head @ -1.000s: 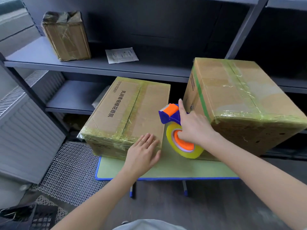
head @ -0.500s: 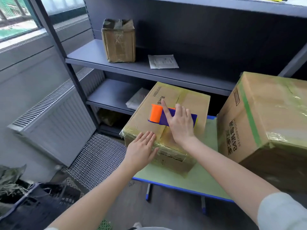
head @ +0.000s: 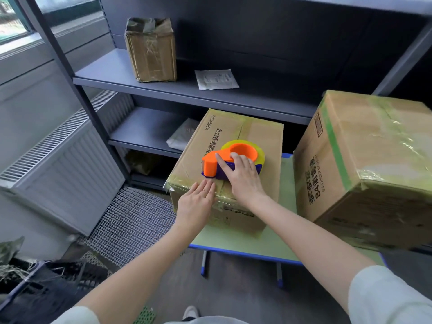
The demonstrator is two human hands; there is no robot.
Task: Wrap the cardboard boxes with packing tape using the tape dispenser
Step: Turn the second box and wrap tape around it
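Two cardboard boxes stand on the green table (head: 245, 239): the smaller box (head: 257, 136) at its left edge and the larger box (head: 374, 160) towards the right, with a narrow bare strip of table between them. The tape dispenser (head: 210, 164) sits on top of the smaller box, near that box's front edge. The right hand (head: 243, 181) grips it, fingers (head: 218, 160) curled over the body and the index finger stretched along the orange part. The left hand (head: 196, 204) lies flat on the box's front top edge, just beside the dispenser, its fingers (head: 205, 187) straight and pressed together. More bare table runs along the front edge before the smaller box.
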